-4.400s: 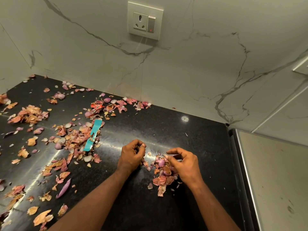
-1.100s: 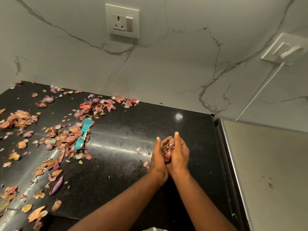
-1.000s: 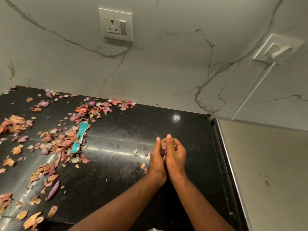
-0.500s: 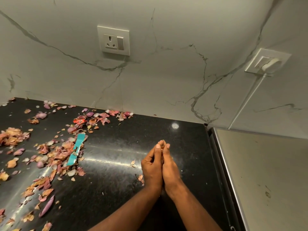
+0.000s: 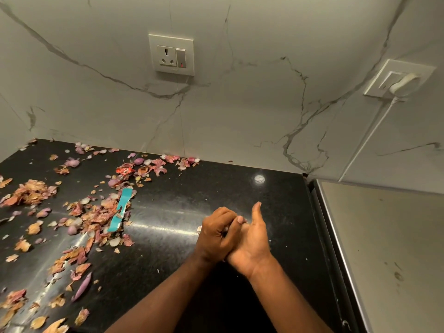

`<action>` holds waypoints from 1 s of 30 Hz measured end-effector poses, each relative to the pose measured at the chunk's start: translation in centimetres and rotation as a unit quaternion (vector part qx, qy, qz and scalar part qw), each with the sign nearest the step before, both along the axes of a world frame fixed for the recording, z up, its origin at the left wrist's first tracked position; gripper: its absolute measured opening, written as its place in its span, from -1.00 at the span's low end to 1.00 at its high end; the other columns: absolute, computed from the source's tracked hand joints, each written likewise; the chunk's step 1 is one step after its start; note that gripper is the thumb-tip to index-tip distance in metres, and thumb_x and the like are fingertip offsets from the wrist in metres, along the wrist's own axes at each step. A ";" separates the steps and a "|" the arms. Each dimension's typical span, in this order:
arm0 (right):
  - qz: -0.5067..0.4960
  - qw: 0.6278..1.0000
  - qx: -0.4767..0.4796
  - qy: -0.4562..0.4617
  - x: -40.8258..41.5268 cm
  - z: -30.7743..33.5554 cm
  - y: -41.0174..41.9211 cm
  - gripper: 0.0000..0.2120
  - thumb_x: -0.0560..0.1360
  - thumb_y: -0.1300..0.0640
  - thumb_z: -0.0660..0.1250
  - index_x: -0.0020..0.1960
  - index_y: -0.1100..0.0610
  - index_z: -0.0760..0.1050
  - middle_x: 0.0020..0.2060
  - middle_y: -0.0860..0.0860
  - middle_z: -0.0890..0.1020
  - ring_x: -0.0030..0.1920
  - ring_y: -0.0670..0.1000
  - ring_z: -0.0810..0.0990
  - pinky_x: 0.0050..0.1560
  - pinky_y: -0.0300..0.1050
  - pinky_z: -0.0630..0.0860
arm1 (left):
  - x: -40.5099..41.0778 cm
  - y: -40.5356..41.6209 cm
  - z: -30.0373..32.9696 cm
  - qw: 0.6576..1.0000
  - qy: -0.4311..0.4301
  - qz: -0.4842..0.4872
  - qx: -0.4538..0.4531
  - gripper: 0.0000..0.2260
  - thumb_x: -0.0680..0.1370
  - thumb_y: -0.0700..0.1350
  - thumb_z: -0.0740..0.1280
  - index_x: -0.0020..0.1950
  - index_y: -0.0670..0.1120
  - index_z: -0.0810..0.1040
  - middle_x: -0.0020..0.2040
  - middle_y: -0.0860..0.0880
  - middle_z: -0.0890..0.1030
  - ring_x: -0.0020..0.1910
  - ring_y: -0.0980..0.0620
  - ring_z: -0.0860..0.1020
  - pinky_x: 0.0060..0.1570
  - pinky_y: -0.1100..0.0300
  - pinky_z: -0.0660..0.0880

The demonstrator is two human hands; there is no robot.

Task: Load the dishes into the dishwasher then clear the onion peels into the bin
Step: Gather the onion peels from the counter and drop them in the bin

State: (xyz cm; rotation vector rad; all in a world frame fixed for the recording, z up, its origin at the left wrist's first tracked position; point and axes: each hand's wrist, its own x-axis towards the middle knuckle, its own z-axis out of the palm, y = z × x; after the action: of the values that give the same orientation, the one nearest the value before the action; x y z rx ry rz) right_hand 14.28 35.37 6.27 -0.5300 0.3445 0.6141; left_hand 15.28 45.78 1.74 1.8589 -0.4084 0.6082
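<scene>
A glossy black stone counter (image 5: pixel 182 195) carries scattered pink and brown onion peels (image 5: pixel 96 217) across its left half, with a teal strip (image 5: pixel 120 209) lying among them.

Two bare hands pressed together above a glossy black stone countertop (image 5: pixel 168 195): left hand (image 5: pixel 217 234) curled over the right hand (image 5: pixel 252 239), right thumb raised. Papery pink and brown onion peels (image 5: pixel 96 217) strewn to the left, a teal plastic strip (image 5: pixel 120 209) among them. White wall socket (image 5: pixel 171 54) on veined marble backsplash (image 5: pixel 240 116).
</scene>
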 end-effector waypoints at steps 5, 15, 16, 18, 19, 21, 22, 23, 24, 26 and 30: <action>0.045 0.999 -0.003 0.002 -1.2 -0.6 -0.1 0.03 0.45 -0.57 0.22 0.46 0.33 0.48 0.49 0.24 0.46 0.48 0.23 0.47 0.59 0.19 0.26 | 0.3 0.4 -0.9 0.992 -0.031 0.037 0.119 -0.67 0.66 -0.07 0.34 -0.28 -0.10 0.41 -0.32 0.03 0.39 -0.33 0.06 0.35 -0.32 0.14 0.31; 0.035 0.976 -0.211 -0.047 -0.2 -1.1 -2.5 -0.46 0.65 -0.12 0.23 0.38 0.31 0.55 0.30 0.24 0.64 0.35 0.16 0.61 0.35 -0.02 0.56 | 2.9 6.5 -3.4 0.954 0.217 0.185 -0.098 -0.48 0.62 0.10 0.30 -0.41 -0.21 0.39 -0.50 -0.02 0.35 -0.50 0.07 0.33 -0.45 0.05 0.29; -0.012 0.982 -0.189 -0.022 0.0 -1.7 -3.2 -0.52 0.67 0.00 0.25 0.37 0.38 0.52 0.28 0.30 0.63 0.32 0.20 0.63 0.25 -0.05 0.62 | 2.6 7.4 -4.0 0.946 0.229 0.198 -0.117 -0.50 0.62 0.08 0.29 -0.44 -0.17 0.40 -0.50 -0.02 0.36 -0.50 0.05 0.34 -0.45 0.06 0.29; -0.089 0.985 -0.141 0.032 0.2 -2.8 -4.5 -0.62 0.68 0.21 0.24 0.38 0.46 0.48 0.22 0.37 0.63 0.23 0.25 0.66 0.02 -0.08 0.71 | 1.9 8.6 -5.1 0.926 0.252 0.219 -0.175 -0.51 0.67 -0.02 0.28 -0.47 -0.03 0.39 -0.51 0.02 0.35 -0.51 0.03 0.31 -0.42 0.11 0.26; -0.111 0.983 -0.138 0.046 0.2 -3.4 -5.1 -0.66 0.67 0.27 0.24 0.36 0.47 0.48 0.17 0.37 0.65 0.19 0.25 0.68 -0.02 -0.08 0.72 | 1.7 8.8 -5.5 0.917 0.256 0.223 -0.207 -0.50 0.68 -0.06 0.28 -0.49 0.01 0.37 -0.51 0.04 0.33 -0.51 0.02 0.28 -0.41 0.13 0.24; -0.119 0.971 -0.206 0.029 0.3 -4.1 -5.5 -0.73 0.67 0.31 0.25 0.29 0.41 0.56 0.13 0.32 0.69 0.18 0.22 0.70 0.06 -0.06 0.70 | 1.5 9.0 -5.6 0.910 0.256 0.219 -0.243 -0.49 0.69 -0.08 0.27 -0.48 0.03 0.34 -0.51 0.04 0.32 -0.50 0.03 0.26 -0.40 0.13 0.22; -0.107 0.954 -0.280 -0.011 0.3 -4.3 -5.3 -0.77 0.68 0.31 0.24 0.25 0.34 0.60 0.13 0.25 0.71 0.19 0.18 0.70 0.13 -0.05 0.68 | 1.6 8.9 -5.4 0.910 0.256 0.216 -0.243 -0.50 0.69 -0.09 0.27 -0.47 0.02 0.34 -0.50 0.02 0.32 -0.49 0.02 0.26 -0.41 0.11 0.23; -0.082 0.919 -0.379 -0.071 0.1 -4.6 -4.9 -0.78 0.68 0.30 0.24 0.22 0.25 0.64 0.13 0.16 0.73 0.21 0.11 0.70 0.22 -0.05 0.65 | 1.5 8.8 -5.2 0.912 0.256 0.214 -0.238 -0.52 0.70 -0.10 0.27 -0.44 0.01 0.35 -0.49 -0.01 0.32 -0.49 0.01 0.27 -0.41 0.10 0.23; -0.049 0.856 -0.496 -0.141 -0.1 -5.1 -4.5 -0.76 0.69 0.26 0.25 0.25 0.14 0.65 0.17 0.07 0.71 0.25 0.03 0.67 0.31 -0.03 0.60 | 1.5 8.8 -5.1 0.915 0.255 0.210 -0.233 -0.54 0.70 -0.11 0.27 -0.42 -0.02 0.37 -0.48 -0.04 0.33 -0.48 -0.01 0.28 -0.41 0.08 0.25; 0.032 0.667 -0.690 -0.279 -0.8 -6.7 -3.9 -0.65 0.71 0.08 0.23 0.48 0.01 0.49 0.46 -0.05 0.51 0.48 -0.04 0.45 0.55 0.05 0.35 | 1.3 8.9 -5.1 0.918 0.250 0.204 -0.229 -0.56 0.70 -0.10 0.27 -0.40 -0.07 0.39 -0.47 -0.07 0.33 -0.48 -0.02 0.28 -0.42 0.07 0.26; 0.192 0.470 -0.795 -0.330 -2.1 -10.5 -1.9 -0.25 0.69 -0.30 -0.07 0.68 0.09 -0.23 0.64 0.03 -0.27 0.64 0.02 -0.33 0.61 0.01 -0.30 | 0.6 9.4 -5.3 0.911 0.259 0.186 -0.263 -0.57 0.66 0.02 0.28 -0.39 -0.05 0.37 -0.46 -0.10 0.31 -0.47 -0.03 0.26 -0.44 0.03 0.25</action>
State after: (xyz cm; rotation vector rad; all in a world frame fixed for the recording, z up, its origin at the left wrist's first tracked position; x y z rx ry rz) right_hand 12.21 33.43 -4.25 -2.6847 -0.0918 0.2669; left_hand 15.91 55.17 -3.55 1.4919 0.4386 0.3948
